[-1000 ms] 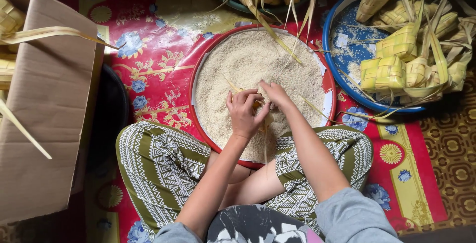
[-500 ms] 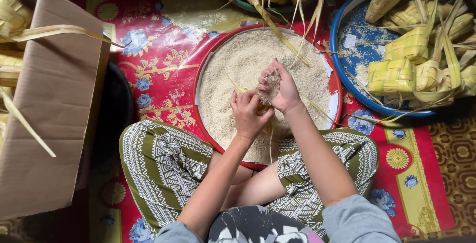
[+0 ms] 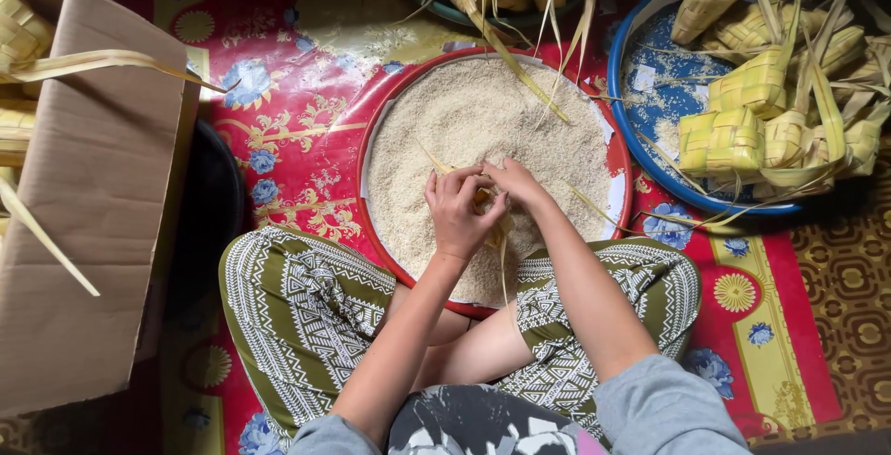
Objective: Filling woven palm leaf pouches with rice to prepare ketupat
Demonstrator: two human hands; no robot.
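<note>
A: The woven palm-leaf pouch (image 3: 484, 203) sits between both hands, held low over the rice in the red-rimmed tray (image 3: 620, 153), near its front edge.

B: How are the hands set?

A: Close together. The left hand (image 3: 457, 214) is curled around the pouch from the near side; the right hand (image 3: 512, 182) pinches it from the far side, fingertips meeting the left's. Both look clamped on it, though the pouch itself is mostly hidden.

B: So which step is this?

A: I'd judge filling: rice going into the pouch through a gap in the weave. How full it is cannot be told.

B: And the next move?

A: Probably keeping the opening spread with one hand while the other feeds grains in, without crushing the weave or tangling the loose leaf strips (image 3: 506, 260) trailing toward the lap.

B: Anything else about?

A: More woven pouches (image 3: 742, 121) piled in the blue basin (image 3: 650, 163) on the right, a cardboard box (image 3: 83, 232) on the left.
</note>
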